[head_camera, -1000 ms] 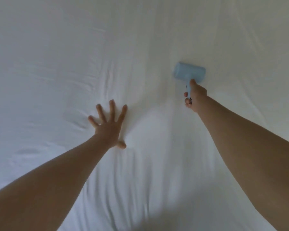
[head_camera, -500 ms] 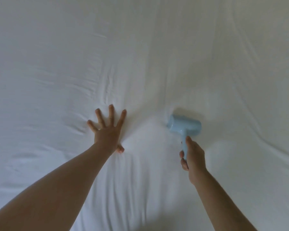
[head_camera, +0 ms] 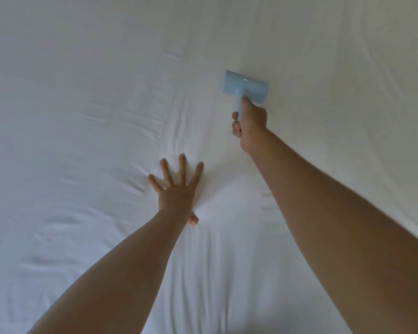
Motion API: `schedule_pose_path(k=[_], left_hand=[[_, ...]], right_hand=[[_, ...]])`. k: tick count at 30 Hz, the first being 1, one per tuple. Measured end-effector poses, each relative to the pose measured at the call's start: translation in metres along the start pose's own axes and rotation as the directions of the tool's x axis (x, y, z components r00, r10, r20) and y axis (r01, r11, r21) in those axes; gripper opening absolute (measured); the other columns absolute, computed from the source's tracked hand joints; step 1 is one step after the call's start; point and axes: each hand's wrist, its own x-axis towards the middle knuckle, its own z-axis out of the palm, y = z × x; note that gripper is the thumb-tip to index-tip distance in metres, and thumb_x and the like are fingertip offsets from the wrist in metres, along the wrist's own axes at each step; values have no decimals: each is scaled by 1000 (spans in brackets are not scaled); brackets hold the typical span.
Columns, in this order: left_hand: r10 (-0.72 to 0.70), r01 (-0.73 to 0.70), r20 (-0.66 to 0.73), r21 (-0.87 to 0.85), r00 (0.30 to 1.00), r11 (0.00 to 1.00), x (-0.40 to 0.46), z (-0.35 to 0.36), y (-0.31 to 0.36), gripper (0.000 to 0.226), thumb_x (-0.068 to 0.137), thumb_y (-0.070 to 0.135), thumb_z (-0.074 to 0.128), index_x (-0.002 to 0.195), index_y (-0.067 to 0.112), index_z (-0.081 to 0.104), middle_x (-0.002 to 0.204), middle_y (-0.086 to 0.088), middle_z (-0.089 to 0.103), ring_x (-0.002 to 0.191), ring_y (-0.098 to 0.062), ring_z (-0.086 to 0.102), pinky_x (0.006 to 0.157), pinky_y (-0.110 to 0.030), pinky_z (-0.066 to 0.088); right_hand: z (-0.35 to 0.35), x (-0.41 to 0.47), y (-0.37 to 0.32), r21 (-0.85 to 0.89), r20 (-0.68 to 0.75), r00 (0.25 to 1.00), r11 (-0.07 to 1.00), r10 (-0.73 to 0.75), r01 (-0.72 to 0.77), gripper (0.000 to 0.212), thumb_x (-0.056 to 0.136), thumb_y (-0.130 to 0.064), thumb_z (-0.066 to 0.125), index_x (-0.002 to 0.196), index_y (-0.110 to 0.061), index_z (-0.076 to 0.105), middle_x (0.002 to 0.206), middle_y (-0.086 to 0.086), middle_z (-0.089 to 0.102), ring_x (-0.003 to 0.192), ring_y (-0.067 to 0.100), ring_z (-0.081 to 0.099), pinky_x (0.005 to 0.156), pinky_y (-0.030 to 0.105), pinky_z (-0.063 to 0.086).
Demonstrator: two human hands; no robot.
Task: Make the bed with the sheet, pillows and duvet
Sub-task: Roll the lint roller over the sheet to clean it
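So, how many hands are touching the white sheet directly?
1. The left hand presses flat on the sheet, fingers spread. The right hand grips the blue roller further away instead.

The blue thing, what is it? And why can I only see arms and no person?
The camera sits on the person's head and looks down, so you see only their two arms reaching out. All the white is a sheet spread on a bed, with some wrinkles. The left hand lies flat on it, fingers spread. The right hand grips the handle of the blue thing, a roller with a wide head that rests on the sheet. It looks like a lint roller for cleaning cloth, though I can't be sure.
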Motion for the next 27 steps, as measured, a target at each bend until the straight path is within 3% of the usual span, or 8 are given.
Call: schedule_pose_path(k=[4, 8, 14, 18, 20, 23, 25, 27], left_hand=[[3, -3, -10, -1, 1000, 1000, 0, 1, 0, 153, 57, 57, 87, 143, 38, -39, 147, -12, -50, 135, -56, -33, 104, -81, 7], [11, -11, -58, 3, 998, 1000, 1, 6, 0, 154, 57, 59, 86, 143, 34, -40, 148, -14, -49, 136, -56, -32, 106, -80, 6], [-49, 50, -222, -1, 974, 999, -19, 13, -11, 156, 59, 74, 73, 145, 2, -35, 155, -26, -33, 147, -45, -17, 116, -64, 12], [-27, -2, -379, -76, 925, 997, -36, 29, -46, 141, 50, 71, 81, 154, 6, 10, 160, -29, 15, 145, -51, 19, 106, -72, 28], [-36, 17, -392, -51, 919, 999, -36, 27, -82, 132, 51, 66, 84, 156, 14, 22, 160, -23, 21, 144, -52, 20, 103, -76, 23], [-217, 186, -265, -138, 940, 973, -30, 8, -137, 129, 63, 68, 76, 159, 27, 0, 165, -13, -3, 147, -50, 2, 109, -73, 19], [-322, 293, -146, -192, 935, 937, -24, 2, -149, 128, 71, 73, 67, 153, 32, -21, 162, -11, -21, 146, -50, -8, 111, -68, 20], [-348, 327, -103, -178, 932, 928, -19, 1, -141, 129, 72, 69, 68, 151, 30, -27, 160, -13, -25, 144, -53, -10, 110, -69, 19]], right_hand=[[20, 18, 3, -129, 24, 992, 984, 125, -121, 24, 102, -32, 44, 83, -18, 46, 67, 3, 50, 29, 9, 27, 40, 12, 23], [-4, -13, 52, -154, -13, 996, 984, 83, -84, 25, 101, -32, 48, 82, -16, 49, 65, 7, 51, 26, 11, 29, 38, 11, 21], [-58, -110, 135, -227, -22, 989, 963, 146, -147, 22, 99, -30, 51, 92, -11, 58, 59, 6, 52, 38, 13, 31, 37, 17, 23], [-71, -148, 160, -233, -69, 982, 955, 174, -186, 32, 98, -30, 52, 94, 1, 59, 54, 0, 49, 46, 16, 36, 44, 22, 27], [-66, -150, 159, -279, -86, 993, 954, 86, -106, 38, 98, -34, 52, 93, 3, 60, 51, -6, 49, 51, 16, 41, 51, 29, 31], [-34, -126, 128, -265, 13, 997, 961, -80, 80, 47, 92, -52, 49, 86, -6, 61, 50, -7, 52, 48, 13, 44, 52, 31, 33], [6, -91, 90, -178, 83, 990, 976, -113, 126, 37, 98, -44, 50, 84, -11, 59, 51, -8, 50, 45, 10, 41, 44, 24, 31], [53, -46, 47, -124, 92, 993, 988, -77, 88, 31, 103, -36, 47, 85, -12, 56, 58, -1, 49, 36, 7, 34, 37, 16, 24]])
